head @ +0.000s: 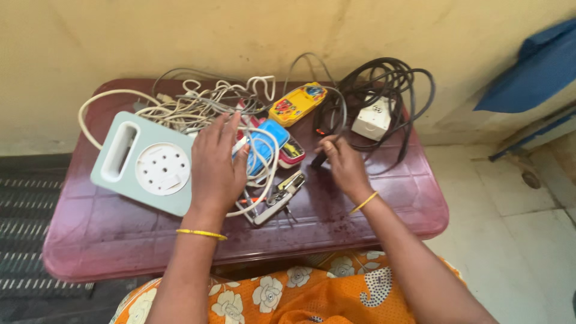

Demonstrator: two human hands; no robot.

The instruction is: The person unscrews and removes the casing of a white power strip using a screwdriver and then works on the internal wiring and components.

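My left hand point(217, 165) lies flat, fingers spread, over a tangle of white cables point(211, 102) and the edge of a pale green extension board point(139, 162) with a round white socket. Just right of its fingertips sits a blue device point(268, 141) wrapped in white cord. My right hand point(342, 163) pinches a thin dark cable point(327, 129) that leads up toward a coil of black cable point(384, 84). A white socket box point(373, 118) rests inside that coil. A metal plier-like tool point(279, 197) lies between my hands.
Everything sits on a small maroon plastic table point(120, 240) against a yellowish wall. A yellow toy handset point(297, 103) lies at the back centre. Tiled floor point(516, 228) is to the right, a dark ridged mat point(24, 204) to the left, blue fabric point(540, 66) upper right.
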